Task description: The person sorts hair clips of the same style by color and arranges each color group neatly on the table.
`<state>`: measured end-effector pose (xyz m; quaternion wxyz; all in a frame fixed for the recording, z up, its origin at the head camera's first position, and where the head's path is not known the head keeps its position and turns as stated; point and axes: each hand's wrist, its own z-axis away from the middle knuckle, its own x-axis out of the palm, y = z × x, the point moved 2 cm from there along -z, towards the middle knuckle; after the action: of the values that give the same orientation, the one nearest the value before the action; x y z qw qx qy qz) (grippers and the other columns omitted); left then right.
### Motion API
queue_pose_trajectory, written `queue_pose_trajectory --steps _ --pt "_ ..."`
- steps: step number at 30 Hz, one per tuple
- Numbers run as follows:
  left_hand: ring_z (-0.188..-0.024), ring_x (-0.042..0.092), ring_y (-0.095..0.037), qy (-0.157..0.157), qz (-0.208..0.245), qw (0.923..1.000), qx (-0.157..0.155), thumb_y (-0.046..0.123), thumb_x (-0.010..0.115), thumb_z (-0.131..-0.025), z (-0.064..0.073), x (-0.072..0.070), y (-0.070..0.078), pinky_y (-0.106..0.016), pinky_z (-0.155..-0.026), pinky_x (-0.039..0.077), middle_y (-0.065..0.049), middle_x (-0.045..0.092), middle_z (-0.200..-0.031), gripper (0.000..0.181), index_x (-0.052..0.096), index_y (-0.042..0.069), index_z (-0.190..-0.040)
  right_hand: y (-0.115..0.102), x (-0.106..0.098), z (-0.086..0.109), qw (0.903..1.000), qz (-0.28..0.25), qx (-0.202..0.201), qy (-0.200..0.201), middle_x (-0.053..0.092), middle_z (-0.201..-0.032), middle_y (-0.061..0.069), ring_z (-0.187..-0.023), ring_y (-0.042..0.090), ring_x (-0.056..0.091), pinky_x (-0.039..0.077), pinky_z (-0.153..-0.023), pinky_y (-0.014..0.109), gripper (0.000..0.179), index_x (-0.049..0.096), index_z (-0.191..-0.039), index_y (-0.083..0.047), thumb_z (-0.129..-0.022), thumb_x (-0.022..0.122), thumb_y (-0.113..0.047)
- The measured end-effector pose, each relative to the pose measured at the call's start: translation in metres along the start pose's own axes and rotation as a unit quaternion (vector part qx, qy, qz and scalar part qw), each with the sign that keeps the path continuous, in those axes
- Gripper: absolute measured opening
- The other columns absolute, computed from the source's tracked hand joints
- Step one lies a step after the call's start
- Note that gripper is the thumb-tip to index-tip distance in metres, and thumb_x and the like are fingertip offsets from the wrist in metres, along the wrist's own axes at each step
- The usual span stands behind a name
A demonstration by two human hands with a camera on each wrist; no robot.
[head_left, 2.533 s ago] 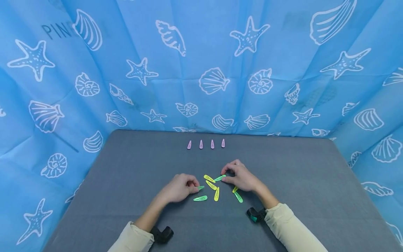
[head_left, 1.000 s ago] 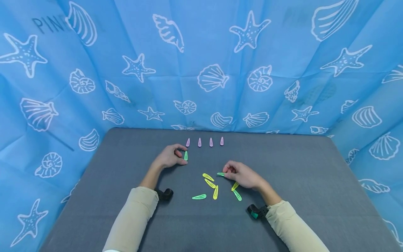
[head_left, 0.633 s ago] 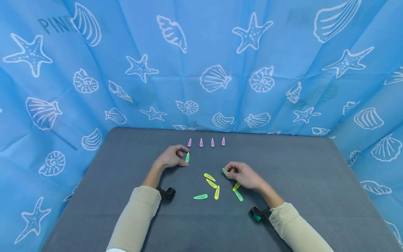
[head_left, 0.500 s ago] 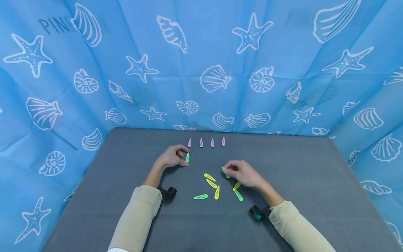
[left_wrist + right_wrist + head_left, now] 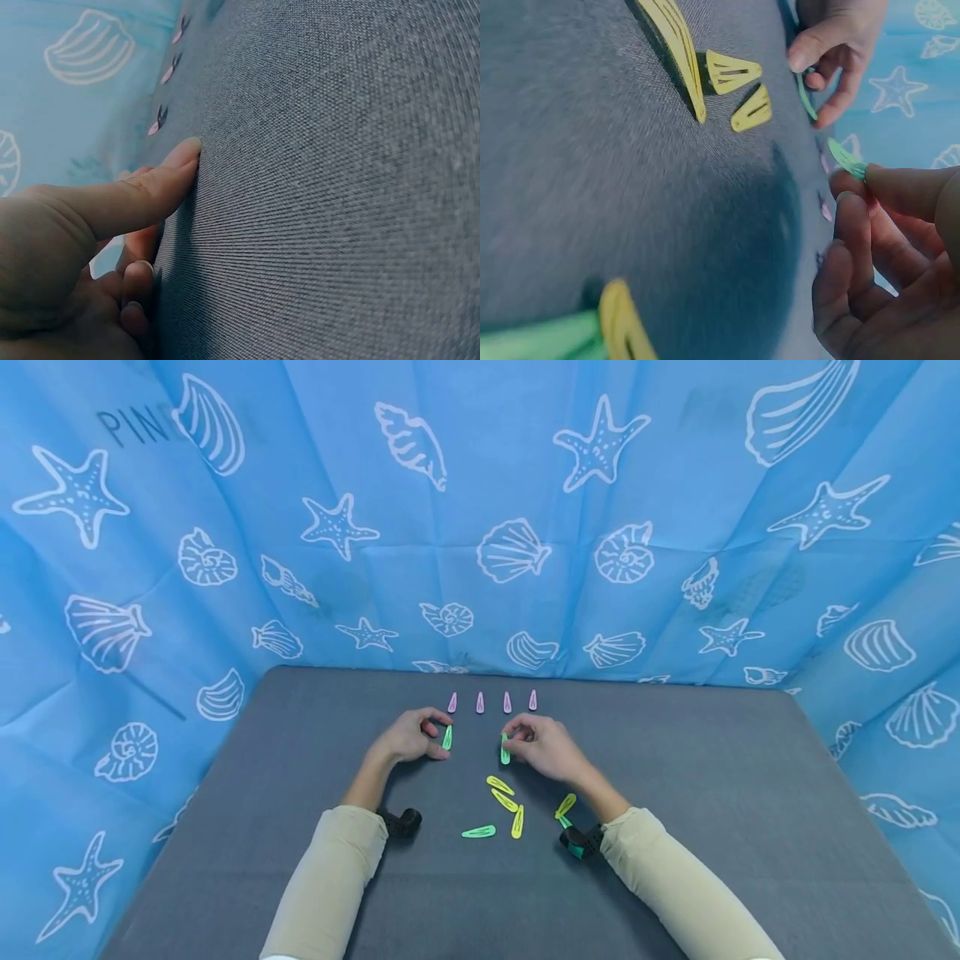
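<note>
My right hand (image 5: 549,748) pinches a green snap hair clip (image 5: 506,753) between thumb and fingertips, above the grey table. In the right wrist view that clip (image 5: 846,159) sticks out past the fingertips. At the left, my left hand (image 5: 408,735) has its thumb and forefinger at the two ends of another green snap clip (image 5: 447,737), just in front of the leftmost pink clip (image 5: 452,702). The left wrist view shows the thumb (image 5: 150,199) down at the cloth, hiding that clip.
Pink clips stand in a row along the table's (image 5: 337,693) far side. Yellow clips (image 5: 504,799) lie mid-table, with a green clip (image 5: 478,832) nearer me. A yellow clip (image 5: 566,806) overlaps a partly hidden green one under my right wrist camera (image 5: 577,841). A blue curtain (image 5: 450,560) hangs behind.
My left hand has carried a green clip from the pile to the pink row and stayed there. My right hand has picked up another, turned it upright and moved left and away from me.
</note>
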<state>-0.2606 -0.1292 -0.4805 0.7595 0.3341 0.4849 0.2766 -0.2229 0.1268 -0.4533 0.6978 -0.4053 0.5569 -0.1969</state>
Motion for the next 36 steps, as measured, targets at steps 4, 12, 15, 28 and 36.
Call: queue_pose_trajectory --steps 4,12,15,28,36 --pt "-0.092 0.05 -0.024 0.0 -0.001 1.0 0.002 0.01 0.087 -0.079 -0.001 0.0 0.0 -0.036 -0.078 0.039 -0.007 0.054 -0.103 0.052 0.067 0.018 -0.127 -0.003 0.011 -0.013 0.9999 0.002 0.009 -0.006 0.072 -0.082 0.009 -0.066 0.01 0.06 0.045 -0.062 0.026 0.006 0.07 -0.097 -0.009 -0.095 0.069 -0.014" --pt "-0.092 0.051 -0.025 0.003 -0.005 1.0 0.001 0.011 0.087 -0.08 -0.001 0.0 0.002 -0.036 -0.078 0.04 -0.007 0.056 -0.104 0.052 0.067 0.019 -0.127 -0.007 0.025 -0.034 0.9985 0.045 0.015 0.028 0.067 -0.08 0.002 -0.07 0.011 0.055 0.042 -0.067 0.026 0.006 0.072 -0.093 -0.01 -0.095 0.072 -0.015" --pt "-0.093 0.052 -0.025 0.004 -0.005 1.0 0.001 0.011 0.087 -0.08 0.0 -0.001 0.003 -0.036 -0.078 0.04 -0.008 0.056 -0.105 0.051 0.067 0.02 -0.127 -0.008 0.027 -0.041 0.9978 0.041 0.027 0.045 0.066 -0.081 0.003 -0.072 0.013 0.056 0.043 -0.069 0.027 0.007 0.072 -0.096 -0.008 -0.095 0.072 -0.015" --pt "-0.094 0.051 -0.025 0.004 0.003 1.0 0.002 0.011 0.086 -0.081 0.002 -0.003 0.005 -0.036 -0.079 0.039 -0.007 0.055 -0.105 0.05 0.067 0.019 -0.126 -0.008 0.039 -0.05 0.9876 0.111 0.091 0.064 0.066 -0.09 0.001 -0.077 0.016 0.058 0.041 -0.071 0.034 0.017 0.071 -0.109 -0.015 -0.096 0.071 -0.026" --pt "-0.093 0.05 -0.024 0.007 -0.001 1.0 0.001 0.011 0.086 -0.081 0.0 0.0 -0.003 -0.036 -0.079 0.039 -0.007 0.054 -0.103 0.05 0.067 0.019 -0.126 -0.02 0.036 -0.03 0.9879 0.133 0.031 0.073 0.062 -0.117 0.016 -0.104 0.029 0.062 0.051 -0.089 0.046 0.04 0.061 -0.13 -0.004 -0.101 0.065 -0.031"
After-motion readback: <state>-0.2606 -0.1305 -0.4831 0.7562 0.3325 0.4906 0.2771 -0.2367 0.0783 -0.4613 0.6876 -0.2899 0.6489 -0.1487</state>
